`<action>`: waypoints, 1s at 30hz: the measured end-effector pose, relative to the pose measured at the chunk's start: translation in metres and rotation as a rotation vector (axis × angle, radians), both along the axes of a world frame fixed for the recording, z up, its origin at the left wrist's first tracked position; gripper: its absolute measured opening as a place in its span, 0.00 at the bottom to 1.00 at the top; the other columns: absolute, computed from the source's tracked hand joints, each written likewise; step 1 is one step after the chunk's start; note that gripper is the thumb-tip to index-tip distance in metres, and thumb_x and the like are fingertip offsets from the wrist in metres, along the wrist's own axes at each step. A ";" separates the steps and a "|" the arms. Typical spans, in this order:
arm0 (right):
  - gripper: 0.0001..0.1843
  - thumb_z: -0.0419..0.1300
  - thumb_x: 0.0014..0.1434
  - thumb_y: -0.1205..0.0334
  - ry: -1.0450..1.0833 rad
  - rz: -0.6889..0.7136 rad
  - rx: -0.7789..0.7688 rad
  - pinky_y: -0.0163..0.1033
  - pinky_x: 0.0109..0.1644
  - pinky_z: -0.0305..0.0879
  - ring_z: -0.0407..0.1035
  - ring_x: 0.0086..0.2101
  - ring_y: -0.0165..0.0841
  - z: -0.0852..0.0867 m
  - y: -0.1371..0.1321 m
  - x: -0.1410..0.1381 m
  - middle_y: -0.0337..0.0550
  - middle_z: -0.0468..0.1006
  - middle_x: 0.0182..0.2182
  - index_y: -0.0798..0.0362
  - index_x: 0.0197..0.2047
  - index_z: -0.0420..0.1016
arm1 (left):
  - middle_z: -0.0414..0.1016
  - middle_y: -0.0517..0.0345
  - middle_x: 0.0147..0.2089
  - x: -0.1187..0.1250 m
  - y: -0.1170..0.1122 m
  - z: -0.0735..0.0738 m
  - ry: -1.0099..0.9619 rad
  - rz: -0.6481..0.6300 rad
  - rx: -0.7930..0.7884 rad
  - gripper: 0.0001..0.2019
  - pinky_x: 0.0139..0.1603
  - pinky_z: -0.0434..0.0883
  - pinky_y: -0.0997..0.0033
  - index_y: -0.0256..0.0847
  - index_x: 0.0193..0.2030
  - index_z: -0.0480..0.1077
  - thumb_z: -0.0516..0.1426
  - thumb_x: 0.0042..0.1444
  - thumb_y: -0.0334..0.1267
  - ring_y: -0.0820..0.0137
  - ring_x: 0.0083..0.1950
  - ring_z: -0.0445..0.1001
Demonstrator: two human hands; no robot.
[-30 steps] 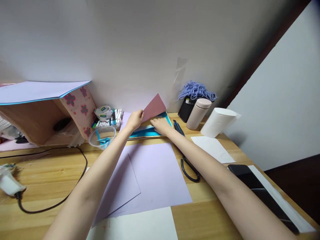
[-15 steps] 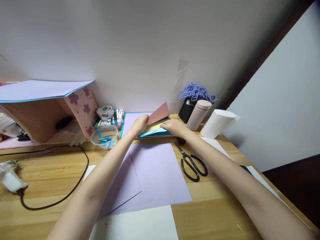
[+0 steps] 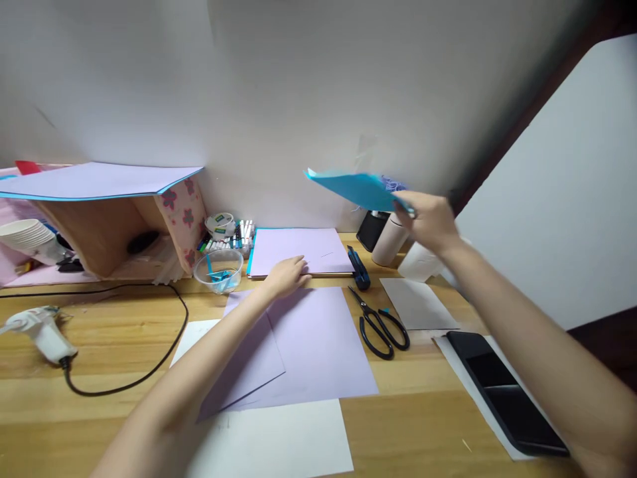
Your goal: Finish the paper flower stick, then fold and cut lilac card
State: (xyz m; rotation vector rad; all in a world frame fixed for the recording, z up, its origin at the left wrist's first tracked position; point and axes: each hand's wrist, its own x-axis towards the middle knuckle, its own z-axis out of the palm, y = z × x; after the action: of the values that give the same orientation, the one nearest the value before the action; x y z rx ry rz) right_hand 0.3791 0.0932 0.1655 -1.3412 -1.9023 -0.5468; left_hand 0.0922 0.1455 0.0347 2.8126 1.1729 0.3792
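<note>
In the head view my right hand (image 3: 428,218) is lifted at the right, its fingers closed on the near end of some blue paper (image 3: 358,189). The paper is held nearly flat above the table, in front of the wall. My left hand (image 3: 287,276) lies with fingers stretched out on the front edge of a stack of lilac sheets (image 3: 308,244), with blue edges showing at its left side. Below that hand, larger lilac paper (image 3: 323,345) is spread over white paper (image 3: 279,441). Black-handled scissors (image 3: 381,325) and a blue utility knife (image 3: 358,267) lie right of the papers.
On the left are an open box (image 3: 182,216), a glue gun (image 3: 44,335) with its cord, markers (image 3: 243,236) and a clear bowl (image 3: 219,271) of blue scraps. A bottle (image 3: 389,242) stands at the back right; a black phone (image 3: 505,392) lies nearer.
My right hand has risen and moved right with the blue paper. My left hand has let go of the pink sheet and come down onto the lilac stack. The pink and yellow sheets no longer show.
</note>
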 end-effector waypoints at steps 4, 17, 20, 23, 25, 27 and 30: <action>0.20 0.50 0.56 0.70 -0.076 -0.019 -0.211 0.41 0.48 0.65 0.69 0.47 0.39 -0.060 0.039 -0.051 0.44 0.75 0.48 0.51 0.50 0.72 | 0.68 0.47 0.50 -0.044 -0.045 0.007 -0.087 -0.011 0.025 0.13 0.51 0.66 0.63 0.38 0.47 0.66 0.47 0.60 0.40 0.63 0.50 0.69; 0.21 0.54 0.57 0.57 0.210 0.366 -0.681 0.50 0.59 0.54 0.61 0.54 0.40 -0.134 -0.012 -0.129 0.53 0.69 0.52 0.55 0.52 0.67 | 0.67 0.48 0.50 -0.167 -0.117 -0.027 -0.211 0.479 -0.113 0.29 0.51 0.61 0.55 0.40 0.52 0.63 0.55 0.48 0.56 0.56 0.52 0.63; 0.15 0.54 0.56 0.55 0.712 0.468 -1.018 0.48 0.50 0.65 0.69 0.43 0.37 -0.146 -0.056 -0.164 0.49 0.72 0.46 0.52 0.45 0.68 | 0.67 0.50 0.50 -0.166 -0.119 -0.030 -0.241 0.465 -0.123 0.29 0.51 0.61 0.55 0.42 0.51 0.63 0.58 0.46 0.55 0.56 0.52 0.63; 0.16 0.55 0.55 0.54 0.998 0.537 -1.226 0.44 0.45 0.68 0.71 0.39 0.35 -0.156 -0.087 -0.198 0.47 0.73 0.43 0.50 0.46 0.66 | 0.66 0.51 0.50 -0.163 -0.125 -0.032 -0.302 0.372 -0.105 0.23 0.52 0.60 0.58 0.42 0.50 0.64 0.57 0.49 0.51 0.59 0.52 0.63; 0.17 0.58 0.52 0.55 1.037 0.511 -1.237 0.42 0.43 0.69 0.72 0.37 0.35 -0.160 -0.095 -0.215 0.43 0.74 0.39 0.48 0.45 0.65 | 0.66 0.52 0.50 -0.160 -0.129 -0.033 -0.310 0.327 -0.086 0.18 0.52 0.60 0.59 0.44 0.48 0.66 0.56 0.52 0.47 0.60 0.52 0.63; 0.19 0.63 0.47 0.58 1.067 0.490 -1.237 0.41 0.40 0.68 0.72 0.34 0.34 -0.162 -0.098 -0.225 0.37 0.73 0.32 0.46 0.44 0.65 | 0.67 0.53 0.48 -0.157 -0.131 -0.033 -0.298 0.294 -0.095 0.13 0.52 0.60 0.59 0.45 0.45 0.68 0.55 0.54 0.45 0.61 0.51 0.63; 0.21 0.66 0.43 0.60 1.110 0.474 -1.218 0.39 0.34 0.67 0.69 0.26 0.32 -0.165 -0.095 -0.227 0.30 0.70 0.23 0.45 0.41 0.65 | 0.67 0.52 0.46 -0.154 -0.133 -0.033 -0.296 0.309 -0.112 0.11 0.51 0.60 0.58 0.44 0.44 0.68 0.51 0.57 0.43 0.61 0.51 0.64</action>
State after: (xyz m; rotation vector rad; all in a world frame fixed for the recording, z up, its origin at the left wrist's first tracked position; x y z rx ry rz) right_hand 0.1517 -0.0018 0.0007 -1.2542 -1.3578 1.5176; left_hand -0.0614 0.0126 0.0013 2.3764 1.5003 0.6975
